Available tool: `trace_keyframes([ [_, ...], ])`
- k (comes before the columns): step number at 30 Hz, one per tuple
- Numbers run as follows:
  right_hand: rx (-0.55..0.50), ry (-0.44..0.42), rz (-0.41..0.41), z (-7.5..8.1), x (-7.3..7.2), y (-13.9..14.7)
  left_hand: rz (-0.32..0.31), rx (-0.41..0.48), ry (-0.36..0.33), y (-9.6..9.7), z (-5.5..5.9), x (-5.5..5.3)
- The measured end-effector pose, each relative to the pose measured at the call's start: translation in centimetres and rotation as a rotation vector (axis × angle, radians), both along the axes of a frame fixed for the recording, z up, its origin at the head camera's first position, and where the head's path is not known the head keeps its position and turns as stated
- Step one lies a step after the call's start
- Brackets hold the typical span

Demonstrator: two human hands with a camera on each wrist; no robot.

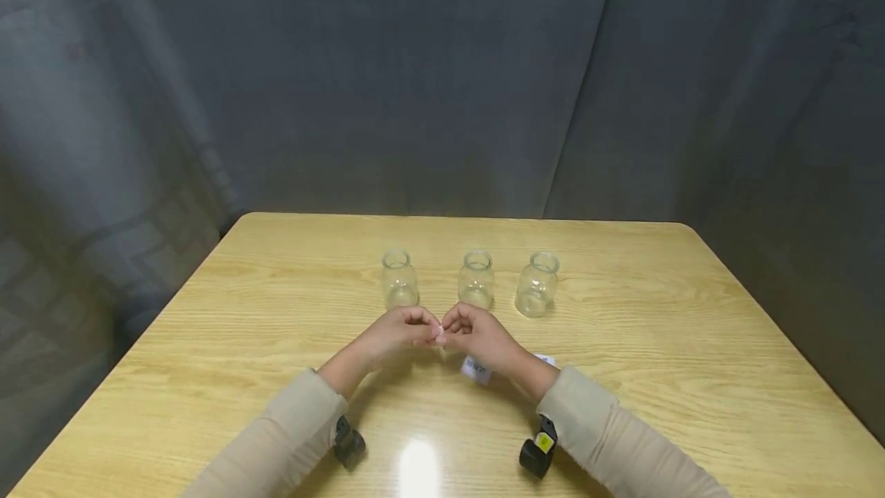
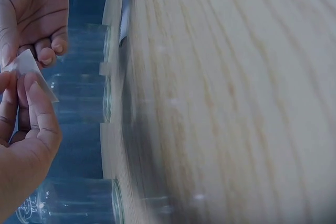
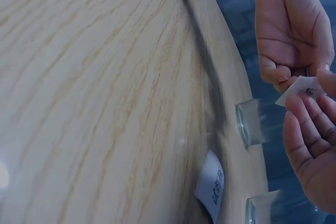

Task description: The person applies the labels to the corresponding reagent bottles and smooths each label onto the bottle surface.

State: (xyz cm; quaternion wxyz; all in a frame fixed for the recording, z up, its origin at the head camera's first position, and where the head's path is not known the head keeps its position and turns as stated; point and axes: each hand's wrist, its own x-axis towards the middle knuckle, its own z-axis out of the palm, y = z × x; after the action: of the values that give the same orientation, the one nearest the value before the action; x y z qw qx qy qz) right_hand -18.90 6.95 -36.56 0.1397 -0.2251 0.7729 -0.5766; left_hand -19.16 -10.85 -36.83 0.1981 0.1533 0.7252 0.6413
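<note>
My left hand (image 1: 396,335) and right hand (image 1: 482,338) meet above the middle of the table. Between their fingertips they pinch a small white paper label (image 2: 27,66), one hand on each side. Dark handwriting shows on this label (image 3: 303,88) in the right wrist view. Just beyond the hands, three clear glass jars stand upright without lids: a left jar (image 1: 400,283), a middle jar (image 1: 476,283) and a right jar (image 1: 537,287). A second written label (image 1: 476,370) lies on the table near my right wrist, and a third label (image 1: 545,360) is partly hidden behind that wrist.
The wooden table (image 1: 276,283) has a rounded far edge. Grey curtains (image 1: 415,83) hang behind it and at both sides. A black wrist camera (image 1: 349,444) is strapped under the left sleeve, and another black camera (image 1: 537,456) under the right sleeve.
</note>
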Motion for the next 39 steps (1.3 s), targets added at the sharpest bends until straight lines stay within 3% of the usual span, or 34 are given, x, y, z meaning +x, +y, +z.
trace_keyframes([
  [5,-0.050,-0.031,-0.012,0.0,0.0,0.1,0.041,-0.019,-0.002,0.0,0.0,0.1],
  [14,-0.059,-0.021,-0.035,0.3,0.1,0.0,0.059,-0.013,-0.017,-0.3,0.1,0.1],
  [23,-0.086,-0.044,-0.015,0.5,-0.4,0.0,0.088,0.054,-0.037,-0.5,0.0,0.2],
  [32,-0.021,0.054,0.025,1.3,-0.4,0.8,0.098,0.053,-0.064,-0.6,1.0,0.2],
  [39,0.019,0.141,0.020,0.9,-0.6,0.6,0.111,0.011,-0.072,-1.2,0.9,0.3],
])
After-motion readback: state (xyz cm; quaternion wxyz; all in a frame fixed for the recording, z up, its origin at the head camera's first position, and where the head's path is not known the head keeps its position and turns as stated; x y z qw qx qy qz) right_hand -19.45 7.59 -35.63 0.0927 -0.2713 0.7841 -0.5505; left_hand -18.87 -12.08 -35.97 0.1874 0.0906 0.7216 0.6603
